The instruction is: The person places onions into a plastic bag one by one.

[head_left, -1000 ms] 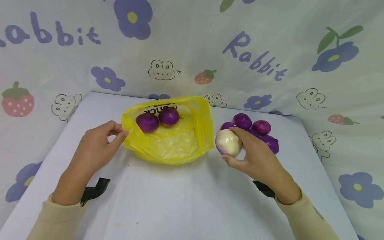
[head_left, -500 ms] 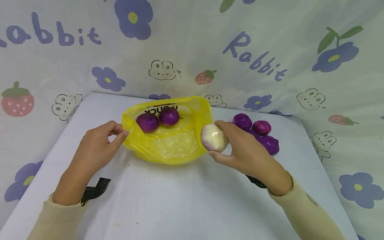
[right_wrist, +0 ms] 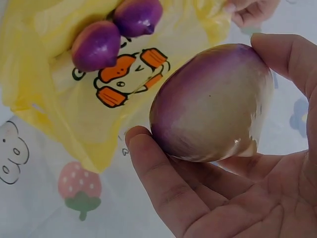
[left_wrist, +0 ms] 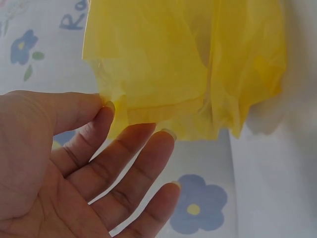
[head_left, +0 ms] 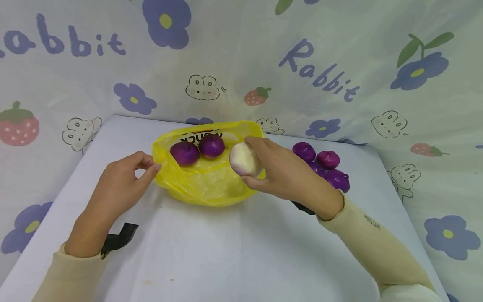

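Note:
A yellow plastic bag (head_left: 205,193) lies with its mouth open on the white table. My left hand (head_left: 122,180) pinches the left edge of the bag between thumb and index finger, the other fingers loosely spread in the left wrist view. Two purple onions (head_left: 185,154) rest inside the bag at its left. My right hand (head_left: 288,172) grips a white-and-purple onion (right_wrist: 208,104) between thumb and fingers. In the head view this onion overlaps the right part of the bag's mouth. Dark print on the bag's inner wall is partly hidden by the onions.
Several purple onions (head_left: 327,160) lie grouped on the table (head_left: 226,256) right of the bag, partly behind the right forearm. A patterned cloth (head_left: 234,50) with flowers, rabbits and strawberries hangs behind the table.
My right hand has carried the white-and-purple onion leftward, from beside the onion group to over the right side of the bag's mouth. My left hand stays on the bag's edge.

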Action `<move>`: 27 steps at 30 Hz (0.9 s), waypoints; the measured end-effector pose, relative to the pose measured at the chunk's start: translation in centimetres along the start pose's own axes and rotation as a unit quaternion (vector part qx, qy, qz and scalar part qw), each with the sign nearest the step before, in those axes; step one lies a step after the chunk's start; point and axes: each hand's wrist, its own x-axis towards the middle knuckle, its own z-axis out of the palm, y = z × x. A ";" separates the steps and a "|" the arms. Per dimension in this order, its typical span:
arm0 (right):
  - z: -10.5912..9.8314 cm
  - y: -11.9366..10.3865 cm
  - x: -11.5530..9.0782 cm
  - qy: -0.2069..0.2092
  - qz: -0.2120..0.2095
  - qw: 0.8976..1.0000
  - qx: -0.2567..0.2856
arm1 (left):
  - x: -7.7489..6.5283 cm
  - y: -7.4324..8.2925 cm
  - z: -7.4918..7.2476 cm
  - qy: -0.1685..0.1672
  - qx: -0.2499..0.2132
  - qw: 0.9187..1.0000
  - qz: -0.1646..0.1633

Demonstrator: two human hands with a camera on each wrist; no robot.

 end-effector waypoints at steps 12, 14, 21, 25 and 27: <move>-0.5 -0.7 3.6 -0.066 0.009 0.997 -0.032 | 0.0 0.0 -0.1 -0.003 0.004 1.000 0.001; -0.5 -0.8 4.3 -0.077 0.020 0.996 -0.042 | -0.1 0.0 -0.1 -0.003 0.004 1.000 0.001; 0.4 -1.1 7.0 -0.126 0.047 0.987 -0.083 | -0.1 0.0 -0.1 0.000 -0.002 1.000 0.007; 1.3 -0.8 8.5 -0.150 0.058 0.982 -0.100 | -0.1 0.0 -0.1 0.001 -0.006 1.000 0.011; 1.7 -0.6 8.9 -0.160 0.066 0.980 -0.103 | -0.2 0.0 -0.1 0.002 -0.006 1.000 0.012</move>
